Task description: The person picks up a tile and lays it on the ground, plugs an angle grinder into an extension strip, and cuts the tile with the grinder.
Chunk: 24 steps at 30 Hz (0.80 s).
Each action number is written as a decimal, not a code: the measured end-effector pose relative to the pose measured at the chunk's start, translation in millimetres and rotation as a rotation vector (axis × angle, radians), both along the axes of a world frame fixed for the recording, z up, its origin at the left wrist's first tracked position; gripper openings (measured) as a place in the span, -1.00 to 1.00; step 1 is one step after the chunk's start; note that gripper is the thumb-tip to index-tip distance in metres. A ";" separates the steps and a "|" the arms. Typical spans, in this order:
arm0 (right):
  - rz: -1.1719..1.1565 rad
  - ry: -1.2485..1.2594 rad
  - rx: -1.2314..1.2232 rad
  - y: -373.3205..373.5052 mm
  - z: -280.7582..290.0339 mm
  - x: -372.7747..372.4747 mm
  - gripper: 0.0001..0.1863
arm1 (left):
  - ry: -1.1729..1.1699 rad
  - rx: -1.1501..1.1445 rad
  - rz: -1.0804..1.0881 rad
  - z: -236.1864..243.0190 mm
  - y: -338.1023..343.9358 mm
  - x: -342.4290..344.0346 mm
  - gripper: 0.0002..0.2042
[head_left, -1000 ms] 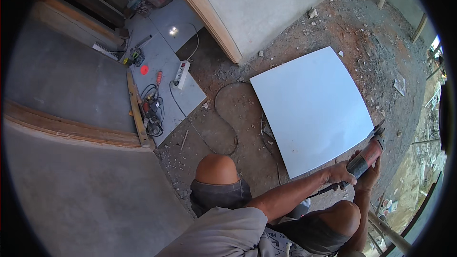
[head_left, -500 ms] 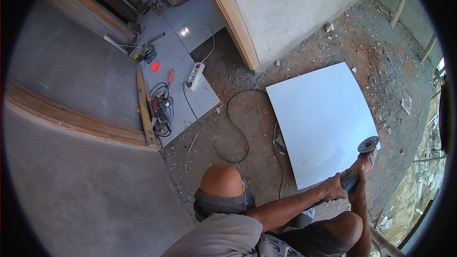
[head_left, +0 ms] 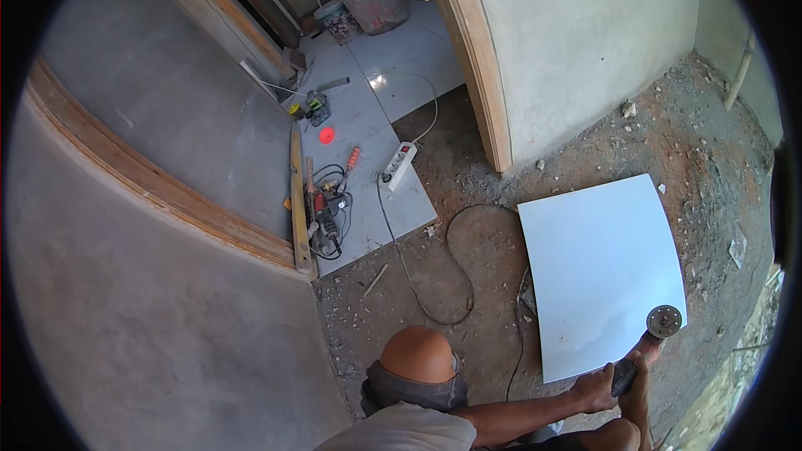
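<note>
Grinder [head_left: 623, 377]: over white tile [head_left: 597, 267], near right corner; disc [head_left: 664, 322] contact unclear.
Left hand [head_left: 595, 389]: fingers curled round dark rear body, likely for control.
Right hand [head_left: 642, 371]: wrapped round the front, probably steadying; fingertips hidden, can't tell how tight.
Tile support: lies on dirt ground [head_left: 493, 259].
Cord [head_left: 473, 292]: looped left of tile, presumably slack for reach.

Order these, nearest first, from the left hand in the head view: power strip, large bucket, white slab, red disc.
1. White slab: just ahead of the left hand.
2. Power strip: ahead-left, at the edge of the tiled floor.
3. Red disc: farther left, on that floor.
4. Large bucket: far back.
</note>
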State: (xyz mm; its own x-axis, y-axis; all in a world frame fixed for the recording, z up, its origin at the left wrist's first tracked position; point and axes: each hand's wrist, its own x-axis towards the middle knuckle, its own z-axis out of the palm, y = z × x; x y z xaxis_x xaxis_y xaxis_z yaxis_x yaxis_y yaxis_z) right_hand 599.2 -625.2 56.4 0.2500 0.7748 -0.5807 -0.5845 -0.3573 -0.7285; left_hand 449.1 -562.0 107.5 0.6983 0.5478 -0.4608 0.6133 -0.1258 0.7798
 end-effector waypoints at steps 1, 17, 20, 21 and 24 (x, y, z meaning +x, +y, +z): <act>-0.047 -0.223 0.045 0.2 -2.8 -2.2 -0.65 | -0.001 0.002 0.010 -1.3 -1.6 0.7 -0.28; -0.200 -0.073 -0.244 7.7 22.0 0.7 -0.71 | 0.020 -0.238 -0.079 -32.4 -1.0 2.5 0.13; -0.006 -0.445 -0.173 -0.1 11.9 1.5 -0.64 | -0.156 -0.303 -0.007 -38.9 4.1 1.7 -0.17; 0.032 -0.558 -0.169 -4.1 9.5 0.6 -0.60 | -0.178 -0.377 0.021 -38.0 4.5 0.6 -0.23; 0.194 -1.349 0.020 -13.3 8.8 0.7 -0.54 | -0.107 -0.444 0.006 -32.1 12.7 -2.4 -0.17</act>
